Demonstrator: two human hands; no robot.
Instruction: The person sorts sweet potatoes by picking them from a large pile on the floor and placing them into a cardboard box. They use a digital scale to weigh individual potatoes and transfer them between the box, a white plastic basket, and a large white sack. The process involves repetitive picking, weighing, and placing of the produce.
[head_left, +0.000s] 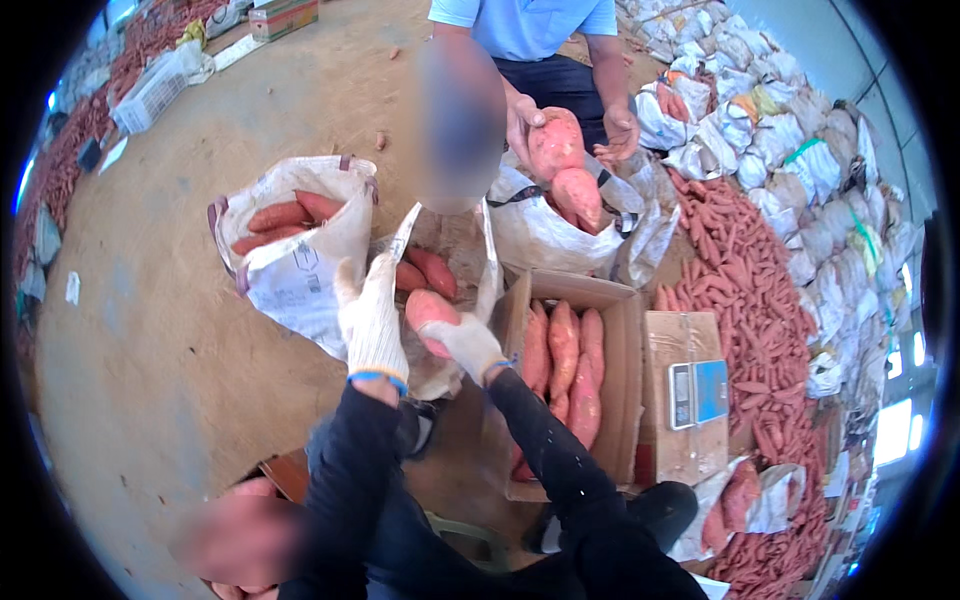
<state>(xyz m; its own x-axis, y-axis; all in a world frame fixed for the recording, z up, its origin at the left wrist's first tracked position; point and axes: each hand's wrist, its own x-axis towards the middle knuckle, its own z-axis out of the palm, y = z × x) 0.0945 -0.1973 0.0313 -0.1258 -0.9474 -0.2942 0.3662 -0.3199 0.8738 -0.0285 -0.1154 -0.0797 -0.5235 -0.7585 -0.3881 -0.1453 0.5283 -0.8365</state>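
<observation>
My left hand (376, 319), in a white knit glove with a blue cuff, is raised at the near-left side of an open woven sack (439, 379). Its thumb stands apart, and its fingertips meet the sack's raised white edge; whether they grip it is unclear. My right hand (474, 346), gloved too, holds a large sweet potato (433, 315) over that sack. Below it, more sweet potatoes (429, 271) lie inside. Right beside my right hand stands an open cardboard box (630, 367) with several long sweet potatoes (564, 345) in it.
A white sack (292, 292) with sweet potatoes stands left. Opposite, a co-worker's hand (525, 127) holds a big sweet potato (556, 142) over another sack (555, 244). A scale (699, 394) rests on a closed carton (682, 330). Sweet potatoes (750, 300) are heaped at right.
</observation>
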